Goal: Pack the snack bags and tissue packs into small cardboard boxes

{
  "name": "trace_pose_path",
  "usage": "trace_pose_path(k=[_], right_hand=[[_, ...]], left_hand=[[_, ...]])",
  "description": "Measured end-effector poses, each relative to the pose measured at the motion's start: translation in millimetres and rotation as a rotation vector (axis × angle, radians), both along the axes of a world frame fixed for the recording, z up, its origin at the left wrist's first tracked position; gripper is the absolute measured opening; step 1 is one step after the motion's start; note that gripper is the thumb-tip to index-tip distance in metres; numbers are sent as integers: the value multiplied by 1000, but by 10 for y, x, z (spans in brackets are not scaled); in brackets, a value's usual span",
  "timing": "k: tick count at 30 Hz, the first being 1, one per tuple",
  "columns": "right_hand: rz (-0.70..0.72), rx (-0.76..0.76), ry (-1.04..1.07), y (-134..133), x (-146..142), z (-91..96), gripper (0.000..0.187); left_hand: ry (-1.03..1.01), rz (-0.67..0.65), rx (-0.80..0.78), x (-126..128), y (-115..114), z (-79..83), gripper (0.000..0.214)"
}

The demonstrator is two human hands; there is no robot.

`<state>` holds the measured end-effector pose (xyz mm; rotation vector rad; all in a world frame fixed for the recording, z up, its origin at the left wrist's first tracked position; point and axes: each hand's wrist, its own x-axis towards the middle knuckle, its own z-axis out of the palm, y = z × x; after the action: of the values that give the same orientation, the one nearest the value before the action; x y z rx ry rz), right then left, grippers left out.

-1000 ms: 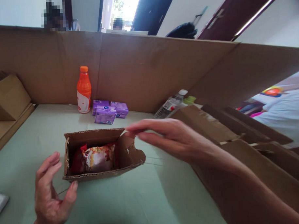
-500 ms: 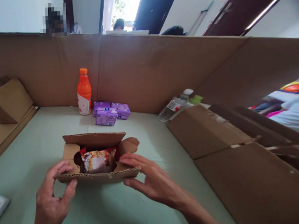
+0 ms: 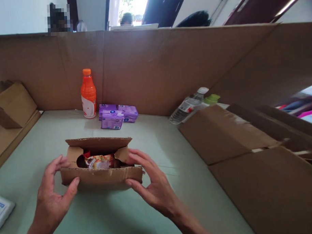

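Observation:
A small cardboard box [image 3: 103,180] stands on the pale green tabletop, its back flap [image 3: 98,142] upright. Inside lies a shiny printed snack packet [image 3: 100,162], partly covered by the box's front edge, with something red behind it. My left hand [image 3: 52,194] holds the left front corner, fingers along the side and thumb against the front panel. At the right end, my right hand [image 3: 153,180] has its fingers on the bent-in side flap [image 3: 123,154] and its thumb on the front panel.
An orange bottle [image 3: 88,95] and several purple packs [image 3: 112,119] stand by the cardboard wall [image 3: 156,69]. A clear bottle [image 3: 187,107] leans at the back right beside cardboard boxes [image 3: 271,181]. Another carton [image 3: 16,104] is at left; a white packet [image 3: 2,211] lies front left.
The right side flap has been pushed inward by my right hand. The front edge has risen, hiding more of the packet. My view has shifted slightly.

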<state>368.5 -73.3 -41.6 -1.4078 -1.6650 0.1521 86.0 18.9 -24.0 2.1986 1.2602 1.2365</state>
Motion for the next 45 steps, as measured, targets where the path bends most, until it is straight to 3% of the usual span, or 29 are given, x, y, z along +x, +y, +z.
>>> trace_pose_path(k=[4,8,10,14,19,21,24,26,28,31,32,34,36,39,42,45], right_hand=[[-42,19,68,66,75,-22,86],[46,-61,57,238,229,-21,108],[130,-104,41,303,289,-21,99],[176,-127,-26,325,302,3,64],[191,-125,-47,247,209,-9,35],[117,-72,-18,232,189,-38,38],[-79,16,-3,297,202,-23,70],[-81,24,-64,400,228,38,86],[-10,6,-112,499,250,96,77],[89,28,-114,515,264,71,35],[117,39,-112,476,268,26,30],[150,18,-118,359,280,-90,37],[125,-63,-121,247,285,-185,59],[125,-182,-116,237,265,-205,76],[195,-215,-89,430,273,-128,75],[209,-188,-61,555,368,-75,64]], left_hand=[[151,-124,40,32,278,245,87],[173,-316,-134,48,534,279,88],[157,-336,-174,48,584,249,82],[144,-298,-45,75,575,234,72],[63,-211,-107,222,509,113,32],[-24,-150,-159,280,470,13,42],[-131,-142,-267,321,422,-96,72],[-157,-166,-304,322,411,-122,79],[-143,-162,-281,314,415,-121,80],[-83,-125,-196,302,428,-103,73],[-59,-123,-176,296,429,-99,66],[-15,-131,-155,270,417,-98,47],[3,-117,-136,213,389,-114,33],[-21,-64,-134,74,361,-176,34],[-36,-39,-177,-5,425,-266,40],[-66,-17,-183,164,566,-304,40]])
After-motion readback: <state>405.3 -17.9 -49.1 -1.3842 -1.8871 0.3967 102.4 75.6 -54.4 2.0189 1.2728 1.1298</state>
